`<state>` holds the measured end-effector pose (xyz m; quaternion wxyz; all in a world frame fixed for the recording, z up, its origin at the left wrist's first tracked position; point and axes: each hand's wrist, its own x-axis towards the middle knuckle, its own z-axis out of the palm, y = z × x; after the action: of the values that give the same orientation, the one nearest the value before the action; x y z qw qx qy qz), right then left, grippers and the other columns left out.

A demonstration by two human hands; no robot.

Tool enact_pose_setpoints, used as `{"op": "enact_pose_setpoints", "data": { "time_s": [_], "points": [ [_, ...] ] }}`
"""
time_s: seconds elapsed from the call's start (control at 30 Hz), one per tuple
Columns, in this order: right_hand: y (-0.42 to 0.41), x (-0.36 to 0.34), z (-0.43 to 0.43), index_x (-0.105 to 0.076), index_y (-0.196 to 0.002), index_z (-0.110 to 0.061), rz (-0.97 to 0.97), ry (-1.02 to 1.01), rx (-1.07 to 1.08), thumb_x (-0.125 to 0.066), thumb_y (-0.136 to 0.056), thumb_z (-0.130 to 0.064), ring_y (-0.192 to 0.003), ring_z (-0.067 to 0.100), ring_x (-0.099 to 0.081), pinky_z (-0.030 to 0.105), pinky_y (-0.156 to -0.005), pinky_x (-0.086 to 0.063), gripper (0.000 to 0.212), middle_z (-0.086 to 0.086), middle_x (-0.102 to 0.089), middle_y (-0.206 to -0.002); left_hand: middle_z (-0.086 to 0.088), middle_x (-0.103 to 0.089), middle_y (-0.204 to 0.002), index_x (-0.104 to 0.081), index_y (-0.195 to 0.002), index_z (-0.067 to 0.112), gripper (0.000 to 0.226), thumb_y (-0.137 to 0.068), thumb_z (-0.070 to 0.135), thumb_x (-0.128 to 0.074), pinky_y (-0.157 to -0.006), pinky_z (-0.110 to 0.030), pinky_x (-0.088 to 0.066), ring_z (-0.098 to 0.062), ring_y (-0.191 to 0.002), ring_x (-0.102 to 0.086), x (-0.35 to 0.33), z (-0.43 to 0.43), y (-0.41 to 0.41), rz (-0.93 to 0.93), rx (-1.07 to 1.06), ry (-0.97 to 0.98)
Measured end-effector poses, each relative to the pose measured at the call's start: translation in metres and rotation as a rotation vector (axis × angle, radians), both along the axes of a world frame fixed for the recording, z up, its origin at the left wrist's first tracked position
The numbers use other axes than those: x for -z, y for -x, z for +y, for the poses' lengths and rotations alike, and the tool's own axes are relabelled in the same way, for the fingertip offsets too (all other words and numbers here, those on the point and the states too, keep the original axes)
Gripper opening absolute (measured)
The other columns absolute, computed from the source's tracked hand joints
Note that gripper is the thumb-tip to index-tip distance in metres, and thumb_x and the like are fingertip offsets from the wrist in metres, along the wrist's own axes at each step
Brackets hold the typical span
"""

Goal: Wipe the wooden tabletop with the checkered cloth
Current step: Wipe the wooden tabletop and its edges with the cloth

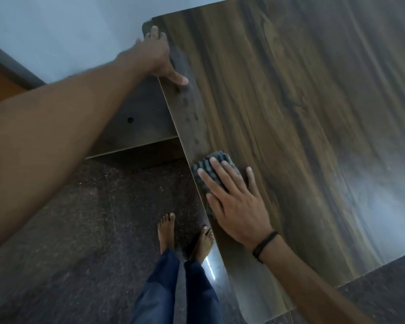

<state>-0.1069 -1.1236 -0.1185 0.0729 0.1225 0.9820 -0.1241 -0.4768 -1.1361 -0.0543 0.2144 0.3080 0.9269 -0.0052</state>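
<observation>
Checkered cloth (pixel 216 157) lies bunched on the wooden bench top (pixel 290 113), just inside its near long edge, about midway along. Right hand (pixel 236 204) is flat on it, fingers spread and straight, palm pressing down; no pinch. Left hand (pixel 156 56) braces the far corner of the same edge, thumb and one finger straight on top, the rest blurred. Judgement: the cloth is light, soft and limp, and likely to fold or creep out under a stroke. Best held by broad palm pressure over its middle, fingertips pinning the leading edge. The glossy laminate probably offers little grip.
</observation>
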Motion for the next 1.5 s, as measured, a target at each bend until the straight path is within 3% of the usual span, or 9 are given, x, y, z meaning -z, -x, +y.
{"op": "enact_pose_setpoints", "data": {
  "time_s": [0.13, 0.47, 0.63, 0.77, 0.93, 1.1, 1.27, 1.37, 1.5],
  "points": [
    [0.060, 0.000, 0.010, -0.014, -0.161, -0.039, 0.038, 0.048, 0.196, -0.023, -0.106, -0.044, -0.156, 0.017, -0.001, 0.060, -0.124, -0.004, 0.055, -0.005, -0.005, -0.170, -0.008, 0.013, -0.164, 0.005, -0.157, 0.009, 0.130, -0.068, 0.057, -0.077, -0.121, -0.051, -0.011, -0.029, -0.151, 0.003, 0.009, 0.002, 0.022, -0.063, 0.016, 0.035],
    [0.110, -0.003, 0.028, -0.014, -0.160, -0.040, 0.047, 0.032, 0.221, -0.029, -0.106, -0.043, -0.156, 0.018, -0.003, 0.060, -0.124, -0.003, 0.056, -0.005, -0.006, -0.170, -0.011, 0.014, -0.164, 0.008, -0.156, 0.008, 0.131, -0.069, 0.066, -0.071, -0.122, -0.046, -0.003, -0.028, -0.151, 0.005, 0.018, -0.004, 0.032, -0.052, 0.090, 0.021],
    [0.085, -0.001, 0.022, -0.013, -0.160, -0.043, 0.024, -0.025, -0.024, -0.027, -0.107, -0.044, -0.156, 0.015, -0.004, 0.061, -0.123, -0.008, 0.055, -0.009, -0.005, -0.170, -0.013, 0.015, -0.163, 0.009, -0.155, 0.005, 0.131, -0.072, 0.067, -0.070, -0.122, -0.047, -0.004, -0.028, -0.151, 0.005, 0.018, -0.006, 0.028, -0.047, 0.115, 0.045],
    [0.127, -0.003, 0.035, -0.013, -0.160, -0.043, 0.030, 0.040, 0.245, -0.029, -0.107, -0.042, -0.156, 0.016, 0.000, 0.061, -0.123, -0.002, 0.055, -0.007, -0.004, -0.170, -0.014, 0.012, -0.163, 0.007, -0.156, 0.004, 0.130, -0.072, 0.065, -0.071, -0.122, -0.047, -0.003, -0.029, -0.151, 0.004, 0.015, -0.002, 0.030, -0.029, 0.112, 0.032],
    [0.101, -0.001, 0.018, -0.015, -0.160, -0.043, 0.046, -0.037, 0.007, -0.028, -0.107, -0.043, -0.156, 0.016, -0.007, 0.062, -0.123, -0.007, 0.054, -0.009, -0.007, -0.170, -0.012, 0.013, -0.164, 0.007, -0.156, 0.006, 0.131, -0.070, 0.066, -0.072, -0.122, -0.048, -0.002, -0.027, -0.151, 0.006, 0.020, -0.008, 0.029, -0.030, 0.088, 0.001],
    [0.158, -0.005, 0.025, -0.017, -0.160, -0.041, 0.060, 0.004, 0.186, -0.028, -0.106, -0.043, -0.156, 0.017, -0.004, 0.060, -0.123, 0.000, 0.055, -0.005, -0.009, -0.170, -0.014, 0.009, -0.164, 0.004, -0.156, 0.005, 0.131, -0.069, 0.066, -0.073, -0.122, -0.046, -0.001, -0.028, -0.151, 0.003, 0.017, -0.003, 0.033, -0.042, 0.106, -0.022],
    [0.132, -0.001, 0.030, -0.017, -0.159, -0.043, 0.074, -0.050, -0.007, -0.027, -0.107, -0.044, -0.156, 0.015, -0.008, 0.061, -0.123, -0.002, 0.054, -0.009, -0.009, -0.170, -0.013, -0.025, -0.160, -0.029, -0.153, 0.011, 0.089, -0.086, 0.061, -0.060, -0.114, -0.047, -0.024, -0.034, -0.144, -0.027, -0.001, -0.010, 0.047, -0.046, 0.113, -0.059],
    [0.171, -0.003, 0.039, -0.017, -0.159, -0.043, 0.075, -0.017, 0.162, -0.027, -0.106, -0.044, -0.156, 0.015, -0.007, 0.061, -0.123, 0.000, 0.054, -0.007, -0.010, -0.170, -0.016, -0.053, -0.138, -0.053, -0.138, 0.012, 0.063, -0.088, 0.046, -0.068, -0.099, -0.046, -0.039, -0.036, -0.125, -0.049, -0.009, -0.011, 0.067, 0.016, 0.088, -0.190],
    [0.174, 0.000, 0.016, -0.015, -0.160, -0.043, 0.086, -0.009, 0.069, -0.028, -0.107, -0.045, -0.156, 0.016, -0.005, 0.057, -0.124, 0.001, 0.054, -0.008, -0.007, -0.170, -0.012, -0.045, -0.149, -0.042, -0.148, 0.015, 0.087, -0.076, 0.043, -0.081, -0.106, -0.045, -0.035, -0.037, -0.133, -0.043, -0.001, -0.013, 0.072, 0.005, 0.082, -0.215]
  ]
}}
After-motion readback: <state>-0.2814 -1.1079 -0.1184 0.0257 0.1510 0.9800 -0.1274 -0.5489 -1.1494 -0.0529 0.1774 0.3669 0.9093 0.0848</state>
